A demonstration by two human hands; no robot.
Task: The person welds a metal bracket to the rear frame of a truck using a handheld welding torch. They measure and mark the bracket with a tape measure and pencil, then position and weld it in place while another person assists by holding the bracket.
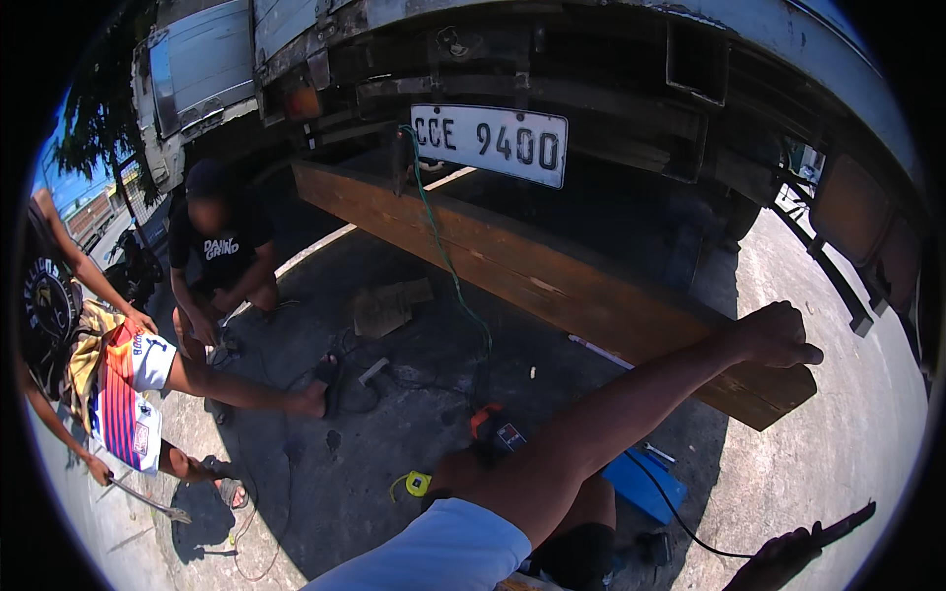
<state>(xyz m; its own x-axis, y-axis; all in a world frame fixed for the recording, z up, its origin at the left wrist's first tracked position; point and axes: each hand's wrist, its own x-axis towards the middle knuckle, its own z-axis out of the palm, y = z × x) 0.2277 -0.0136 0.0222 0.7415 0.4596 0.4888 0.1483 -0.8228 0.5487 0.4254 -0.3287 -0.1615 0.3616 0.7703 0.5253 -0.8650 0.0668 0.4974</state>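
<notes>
A long brown wooden beam (532, 276) slants from the far left down toward the near right, below the back of a truck. My left arm, in a pale sleeve, reaches across to the right. At the beam's near end my left hand (774, 335) is closed, thumb sticking out; what its fingers hold, if anything, is hidden. Low on the right, in shade, my right hand (778, 561) is closed around a long dark tool (845, 525), its kind unclear. A black cord (695, 537) runs to this hand past a blue case (642, 485).
Overhead hangs the truck's rear with its white plate (490, 145). A green cord (448, 256) dangles across the beam. On the ground lie a yellow tape measure (418, 484), a wrench (660, 453) and cardboard (384, 310). One person (222, 241) squats; another (108, 364) stands holding a rod.
</notes>
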